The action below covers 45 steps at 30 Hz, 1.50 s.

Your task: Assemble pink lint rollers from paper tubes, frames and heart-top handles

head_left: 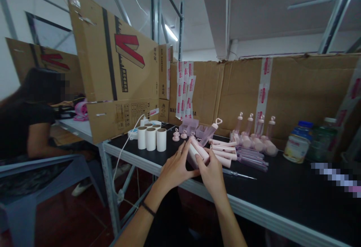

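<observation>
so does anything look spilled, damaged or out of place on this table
Nothing looks spilled or plainly damaged. The screwdriver lies loose on the table just beside the right hand, which looks slightly stray. The cardboard wall behind is patched with printed tape, so it looks makeshift. The held pink piece is partly hidden.

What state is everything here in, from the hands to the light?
Left hand: gripping the pink piece
Right hand: gripping it too
Pink piece: held in both hands, tilted
White tubes: upright, tops open
Screwdriver: lying flat
Pink tubes: lying in a pile
Blue-lidded jar: upright, lid on
Green bottle: upright, capped
Ceiling light: lit
</observation>
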Each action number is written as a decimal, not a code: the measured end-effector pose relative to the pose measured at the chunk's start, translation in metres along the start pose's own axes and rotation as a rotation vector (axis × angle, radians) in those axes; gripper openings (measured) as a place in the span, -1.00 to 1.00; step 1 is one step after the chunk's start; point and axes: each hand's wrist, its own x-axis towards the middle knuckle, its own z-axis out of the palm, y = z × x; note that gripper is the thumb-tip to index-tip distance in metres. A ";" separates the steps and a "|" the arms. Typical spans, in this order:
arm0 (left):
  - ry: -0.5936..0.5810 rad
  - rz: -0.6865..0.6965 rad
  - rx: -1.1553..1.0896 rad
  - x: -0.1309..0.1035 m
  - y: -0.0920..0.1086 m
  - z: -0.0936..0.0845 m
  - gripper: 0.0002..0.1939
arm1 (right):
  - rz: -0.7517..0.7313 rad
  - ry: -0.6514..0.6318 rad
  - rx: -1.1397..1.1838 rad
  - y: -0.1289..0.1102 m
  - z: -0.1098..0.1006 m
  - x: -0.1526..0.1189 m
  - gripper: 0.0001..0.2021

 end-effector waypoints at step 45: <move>0.009 -0.034 0.022 0.000 -0.001 0.002 -0.11 | -0.122 -0.022 -0.218 -0.011 0.003 -0.006 -0.51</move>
